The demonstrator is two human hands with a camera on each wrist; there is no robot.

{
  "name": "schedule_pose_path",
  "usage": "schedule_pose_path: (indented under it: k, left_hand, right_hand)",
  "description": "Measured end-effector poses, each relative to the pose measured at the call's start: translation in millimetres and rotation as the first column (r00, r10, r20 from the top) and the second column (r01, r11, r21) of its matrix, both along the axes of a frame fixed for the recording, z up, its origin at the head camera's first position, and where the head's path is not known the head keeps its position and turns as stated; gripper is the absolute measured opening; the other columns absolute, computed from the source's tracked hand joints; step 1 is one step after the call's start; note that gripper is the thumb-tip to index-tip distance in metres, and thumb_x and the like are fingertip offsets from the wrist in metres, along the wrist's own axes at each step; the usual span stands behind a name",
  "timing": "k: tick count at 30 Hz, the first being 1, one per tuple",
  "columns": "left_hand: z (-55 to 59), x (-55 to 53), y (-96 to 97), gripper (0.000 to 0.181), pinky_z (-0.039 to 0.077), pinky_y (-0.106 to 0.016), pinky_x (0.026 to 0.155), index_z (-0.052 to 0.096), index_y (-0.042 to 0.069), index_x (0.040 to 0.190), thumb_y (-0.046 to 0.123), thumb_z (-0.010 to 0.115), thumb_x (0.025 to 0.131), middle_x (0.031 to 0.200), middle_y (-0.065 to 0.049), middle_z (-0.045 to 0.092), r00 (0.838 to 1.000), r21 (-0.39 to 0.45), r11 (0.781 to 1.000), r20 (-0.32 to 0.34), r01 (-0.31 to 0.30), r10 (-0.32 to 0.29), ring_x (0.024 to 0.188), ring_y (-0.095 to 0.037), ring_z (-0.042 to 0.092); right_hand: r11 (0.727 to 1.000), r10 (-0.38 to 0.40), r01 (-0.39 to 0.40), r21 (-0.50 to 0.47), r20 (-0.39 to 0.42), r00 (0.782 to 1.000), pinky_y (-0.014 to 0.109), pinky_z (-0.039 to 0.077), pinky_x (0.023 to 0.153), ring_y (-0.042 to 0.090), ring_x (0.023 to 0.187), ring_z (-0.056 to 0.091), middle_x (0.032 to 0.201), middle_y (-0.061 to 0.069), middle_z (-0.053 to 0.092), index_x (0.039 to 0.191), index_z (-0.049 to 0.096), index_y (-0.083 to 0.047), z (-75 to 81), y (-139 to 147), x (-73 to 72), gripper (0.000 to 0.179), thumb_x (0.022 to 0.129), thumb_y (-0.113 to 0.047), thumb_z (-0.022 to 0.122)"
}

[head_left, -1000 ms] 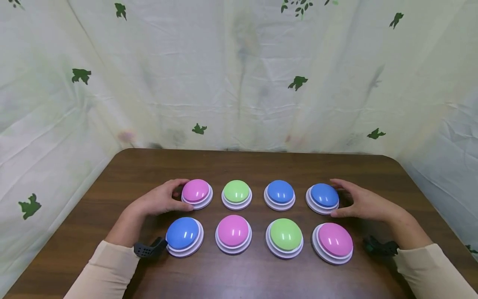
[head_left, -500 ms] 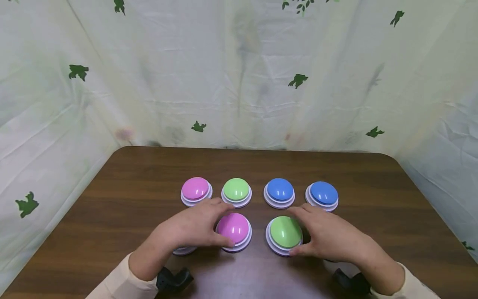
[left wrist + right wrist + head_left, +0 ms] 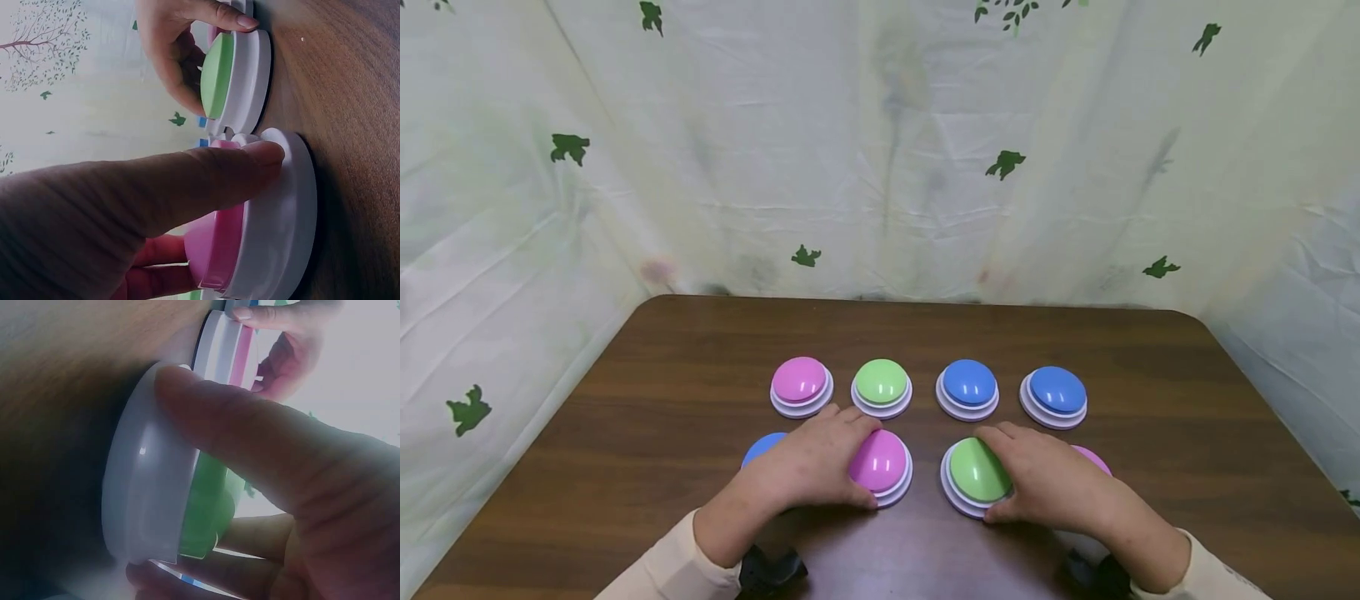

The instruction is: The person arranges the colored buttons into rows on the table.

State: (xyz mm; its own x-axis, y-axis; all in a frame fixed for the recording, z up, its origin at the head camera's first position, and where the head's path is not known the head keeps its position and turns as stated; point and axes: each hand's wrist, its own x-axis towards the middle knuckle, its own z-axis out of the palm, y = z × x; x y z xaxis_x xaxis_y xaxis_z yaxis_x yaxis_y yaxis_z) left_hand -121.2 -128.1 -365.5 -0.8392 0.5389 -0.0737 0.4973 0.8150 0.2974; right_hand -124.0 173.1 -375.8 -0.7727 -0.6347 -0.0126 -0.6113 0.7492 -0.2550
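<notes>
My left hand (image 3: pixel 823 462) grips a pink dome push button (image 3: pixel 878 462) with a white base in the front row. In the left wrist view its thumb (image 3: pixel 219 172) presses on the base, and fingers show behind the pink dome (image 3: pixel 215 250). My right hand (image 3: pixel 1052 483) holds the green dome push button (image 3: pixel 979 471) beside it, thumb (image 3: pixel 231 419) against the white base (image 3: pixel 147 481) and fingers on the far side. Both buttons sit on the table. A blue button (image 3: pixel 762 446) is mostly hidden behind my left hand, a pink one (image 3: pixel 1092 458) behind my right.
Along the back row stand a pink button (image 3: pixel 800 381), a green button (image 3: pixel 881 382) and two blue buttons, one in the middle (image 3: pixel 969 383) and one at the right (image 3: pixel 1057 391). The brown table (image 3: pixel 715 333) ends at a pale leaf-printed curtain (image 3: pixel 880 150).
Both hands have moved inward and toward me from the outer back-row buttons to the two middle front-row buttons. In the last half second they have closed in on these. The buttons keep their layout.
</notes>
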Motion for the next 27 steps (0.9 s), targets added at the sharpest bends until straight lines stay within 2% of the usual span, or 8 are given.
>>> schedule_pose_path:
  k: [9,14,16,19,21,27]
  left_hand:
    - [0.8,-0.5,-2.3,0.078,0.047,-0.04,0.096,0.062,0.007,0.129,0.041,0.093,0.066,0.126,-0.005,0.066,1.0,0.009,1.0,-0.001,0.012,-0.012,0.104,-0.021,0.054]
    - [6.2,0.3,-14.0,0.08,0.046,-0.045,0.101,0.063,0.009,0.133,0.039,0.094,0.066,0.128,-0.005,0.066,0.999,0.051,0.999,0.04,-0.011,0.009,0.115,-0.025,0.054]
    - [10.7,1.6,-22.8,0.08,0.046,-0.049,0.101,0.064,0.01,0.133,0.039,0.094,0.065,0.128,-0.005,0.066,0.998,0.055,0.998,0.047,-0.036,0.034,0.118,-0.028,0.054]
    - [16.5,3.3,-39.0,0.081,0.046,-0.053,0.1,0.065,0.012,0.133,0.041,0.095,0.064,0.13,-0.005,0.065,0.996,0.041,0.996,0.051,-0.08,0.078,0.12,-0.032,0.053]
    - [18.8,5.2,-52.0,0.082,0.048,-0.052,0.094,0.066,0.013,0.131,0.044,0.096,0.061,0.131,-0.004,0.064,0.991,0.022,0.992,0.064,-0.123,0.122,0.117,-0.032,0.052]
    - [17.3,6.1,-79.8,0.08,0.051,-0.042,0.078,0.067,0.018,0.124,0.045,0.097,0.055,0.124,-0.004,0.062,0.965,-0.049,0.978,0.159,-0.202,0.207,0.103,-0.026,0.054]
  right_hand:
    - [1.0,0.002,-0.002,-0.018,0.015,1.0,0.043,0.054,0.095,0.019,0.113,0.063,0.125,0.0,0.064,0.138,0.056,-0.008,2.0,4,1.7,0.086,0.068,-0.042,0.092]
    - [0.997,-0.064,0.067,-0.039,0.074,0.995,0.048,0.052,0.101,0.023,0.126,0.06,0.137,0.002,0.063,0.145,0.052,-0.012,13.7,19,4.2,0.094,0.068,-0.049,0.092]
    - [0.993,-0.108,0.111,-0.04,0.071,0.992,0.053,0.05,0.103,0.029,0.131,0.057,0.142,0.006,0.061,0.147,0.052,-0.012,19.3,29,5.7,0.097,0.067,-0.051,0.092]
    - [0.984,-0.175,0.177,-0.026,0.053,0.983,0.057,0.052,0.099,0.038,0.131,0.055,0.143,0.013,0.059,0.147,0.052,-0.012,24.3,49,7.8,0.101,0.065,-0.055,0.092]
    - [0.977,-0.211,0.212,-0.002,0.058,0.976,0.058,0.054,0.094,0.04,0.128,0.056,0.142,0.016,0.059,0.147,0.052,-0.012,25.0,62,8.8,0.104,0.062,-0.057,0.092]
    - [0.95,-0.309,0.291,0.113,0.198,0.93,0.049,0.055,0.084,0.03,0.112,0.063,0.131,0.011,0.062,0.146,0.051,-0.011,18.7,93,9.0,0.108,0.058,-0.059,0.093]
